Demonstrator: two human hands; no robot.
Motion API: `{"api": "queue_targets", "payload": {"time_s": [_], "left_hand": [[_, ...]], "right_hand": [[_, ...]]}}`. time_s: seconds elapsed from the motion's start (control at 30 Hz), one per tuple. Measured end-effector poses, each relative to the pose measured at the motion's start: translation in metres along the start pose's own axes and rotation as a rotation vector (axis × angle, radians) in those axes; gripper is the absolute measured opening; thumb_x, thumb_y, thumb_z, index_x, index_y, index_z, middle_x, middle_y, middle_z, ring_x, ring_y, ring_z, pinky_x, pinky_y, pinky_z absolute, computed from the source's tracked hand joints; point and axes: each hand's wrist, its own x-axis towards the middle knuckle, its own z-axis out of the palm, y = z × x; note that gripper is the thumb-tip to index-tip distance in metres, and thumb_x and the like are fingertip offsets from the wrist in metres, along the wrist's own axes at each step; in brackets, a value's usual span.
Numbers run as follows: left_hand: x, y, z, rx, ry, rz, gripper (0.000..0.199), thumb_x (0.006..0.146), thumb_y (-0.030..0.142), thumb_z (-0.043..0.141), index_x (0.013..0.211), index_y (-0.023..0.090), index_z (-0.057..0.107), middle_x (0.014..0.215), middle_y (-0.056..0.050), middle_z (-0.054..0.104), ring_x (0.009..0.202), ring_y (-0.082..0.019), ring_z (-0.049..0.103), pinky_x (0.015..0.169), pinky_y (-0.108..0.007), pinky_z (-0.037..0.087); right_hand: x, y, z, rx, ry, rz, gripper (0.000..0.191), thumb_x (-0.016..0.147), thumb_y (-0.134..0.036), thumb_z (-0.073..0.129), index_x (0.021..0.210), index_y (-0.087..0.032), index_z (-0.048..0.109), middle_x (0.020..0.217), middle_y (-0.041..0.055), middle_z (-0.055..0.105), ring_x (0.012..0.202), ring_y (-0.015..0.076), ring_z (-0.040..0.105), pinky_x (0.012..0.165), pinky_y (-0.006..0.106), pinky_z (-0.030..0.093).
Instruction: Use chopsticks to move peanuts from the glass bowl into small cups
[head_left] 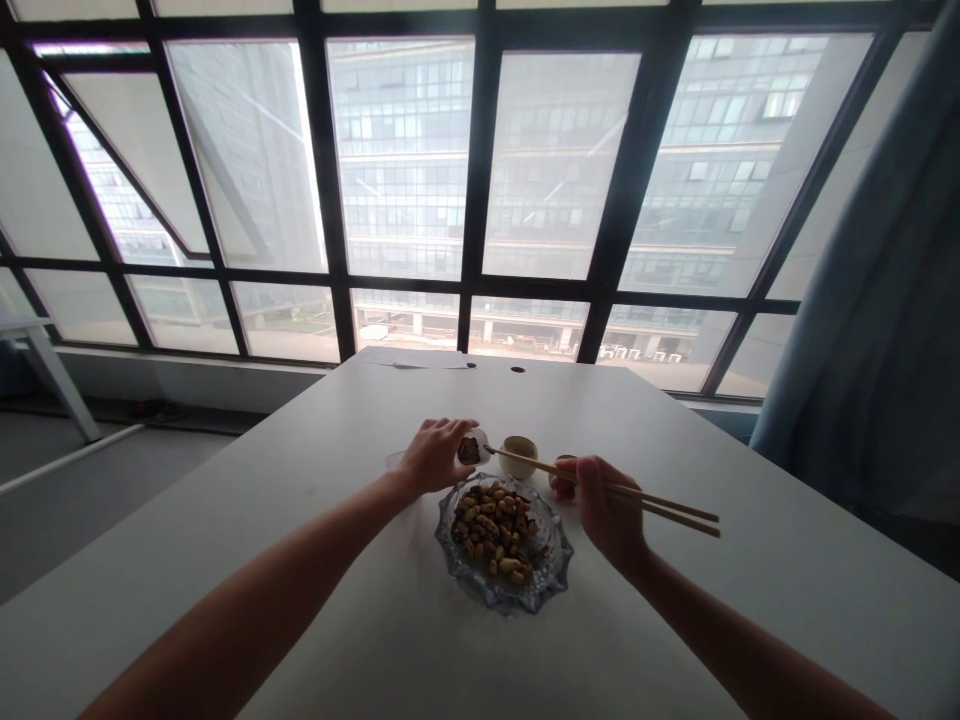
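Note:
My left hand grips a small white cup, tipped so its mouth faces me, with dark brown bits inside. Wooden chopsticks are held in my right hand. Their tips are close together at the right side of the white cup, with a small dark piece at the ends. Below both hands, a scalloped clear glass bowl holds what look like peanuts mixed with dark bits. Just behind the chopsticks stands a pale yellow-green cup.
Beside my right fingers, a small container with a dark top is partly hidden. A clear object lies behind my left wrist. White papers rest at the far edge of the white table. Windows stand beyond, a blue curtain at right.

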Motion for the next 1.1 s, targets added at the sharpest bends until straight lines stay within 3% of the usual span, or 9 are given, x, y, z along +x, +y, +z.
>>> {"api": "queue_targets", "payload": {"time_s": [0.2, 0.3, 0.4, 0.57, 0.63, 0.7, 0.9, 1.0, 1.1], "left_hand": [[0.001, 0.001, -0.001, 0.003, -0.008, -0.026, 0.061, 0.072, 0.033, 0.076, 0.128, 0.021, 0.052, 0.121, -0.011, 0.069, 0.11, -0.031, 0.064, 0.099, -0.047, 0.045], [0.001, 0.0, -0.001, 0.004, -0.027, -0.031, 0.062, 0.074, 0.037, 0.074, 0.128, 0.02, 0.051, 0.122, -0.011, 0.069, 0.111, -0.03, 0.064, 0.1, -0.046, 0.044], [0.004, 0.0, 0.0, 0.019, -0.075, -0.08, 0.063, 0.075, 0.042, 0.072, 0.13, 0.02, 0.05, 0.12, -0.011, 0.07, 0.11, -0.031, 0.065, 0.1, -0.046, 0.044], [0.015, -0.003, 0.006, 0.032, -0.194, -0.205, 0.071, 0.077, 0.049, 0.069, 0.136, 0.017, 0.046, 0.112, -0.013, 0.073, 0.108, -0.032, 0.067, 0.1, -0.048, 0.044], [0.017, -0.005, 0.008, 0.035, -0.234, -0.239, 0.072, 0.078, 0.054, 0.067, 0.136, 0.017, 0.047, 0.114, -0.013, 0.072, 0.107, -0.032, 0.068, 0.101, -0.048, 0.044], [0.014, -0.008, 0.007, 0.025, -0.242, -0.242, 0.072, 0.079, 0.061, 0.064, 0.135, 0.019, 0.048, 0.119, -0.014, 0.071, 0.11, -0.033, 0.067, 0.1, -0.049, 0.045], [-0.025, -0.024, -0.012, -0.004, 0.039, -0.139, 0.055, 0.088, 0.066, 0.051, 0.116, 0.02, 0.062, 0.117, -0.012, 0.071, 0.108, -0.031, 0.066, 0.097, -0.05, 0.047], [-0.052, -0.037, -0.014, -0.038, 0.18, -0.17, 0.05, 0.09, 0.064, 0.048, 0.106, 0.02, 0.064, 0.107, -0.011, 0.072, 0.099, -0.03, 0.068, 0.093, -0.05, 0.049], [-0.074, -0.051, -0.003, -0.135, 0.29, -0.225, 0.048, 0.091, 0.063, 0.045, 0.106, 0.02, 0.061, 0.104, -0.01, 0.071, 0.095, -0.027, 0.068, 0.09, -0.046, 0.051]], "right_hand": [[0.023, 0.015, 0.026, -0.135, -0.197, 0.046, 0.051, 0.09, -0.064, 0.055, 0.075, -0.017, 0.069, 0.063, 0.0059, 0.07, 0.056, 0.0169, 0.064, 0.054, 0.028, 0.055], [0.026, 0.007, 0.015, -0.113, -0.201, 0.076, 0.053, 0.089, -0.067, 0.053, 0.076, -0.018, 0.069, 0.064, 0.0064, 0.07, 0.056, 0.0178, 0.064, 0.055, 0.03, 0.055], [0.026, -0.012, -0.007, -0.06, -0.181, 0.197, 0.056, 0.084, -0.072, 0.056, 0.073, -0.019, 0.068, 0.053, 0.0038, 0.066, 0.044, 0.0148, 0.058, 0.044, 0.027, 0.05], [0.02, -0.045, -0.031, -0.122, -0.569, 0.508, 0.067, 0.076, -0.081, 0.056, 0.058, -0.016, 0.062, 0.039, 0.0015, 0.057, 0.03, 0.0097, 0.048, 0.031, 0.02, 0.035], [0.016, -0.047, -0.029, -0.138, -0.615, 0.547, 0.068, 0.074, -0.082, 0.056, 0.059, -0.016, 0.062, 0.039, 0.0009, 0.057, 0.029, 0.0091, 0.048, 0.032, 0.019, 0.036], [0.012, -0.043, -0.025, -0.135, -0.554, 0.519, 0.067, 0.073, -0.082, 0.057, 0.061, -0.016, 0.061, 0.041, 0.0006, 0.058, 0.031, 0.0098, 0.05, 0.032, 0.019, 0.037], [0.013, -0.027, -0.024, -0.114, -0.285, 0.382, 0.064, 0.074, -0.08, 0.059, 0.066, -0.017, 0.064, 0.047, 0.0023, 0.063, 0.036, 0.0128, 0.057, 0.035, 0.022, 0.043], [0.014, -0.031, -0.032, -0.151, -0.358, 0.366, 0.063, 0.079, -0.078, 0.056, 0.066, -0.017, 0.065, 0.046, 0.0024, 0.062, 0.037, 0.0126, 0.056, 0.036, 0.022, 0.044], [0.013, -0.037, -0.039, -0.209, -0.539, 0.293, 0.059, 0.088, -0.07, 0.051, 0.068, -0.017, 0.065, 0.047, 0.0016, 0.061, 0.037, 0.0114, 0.055, 0.035, 0.02, 0.042]]}}
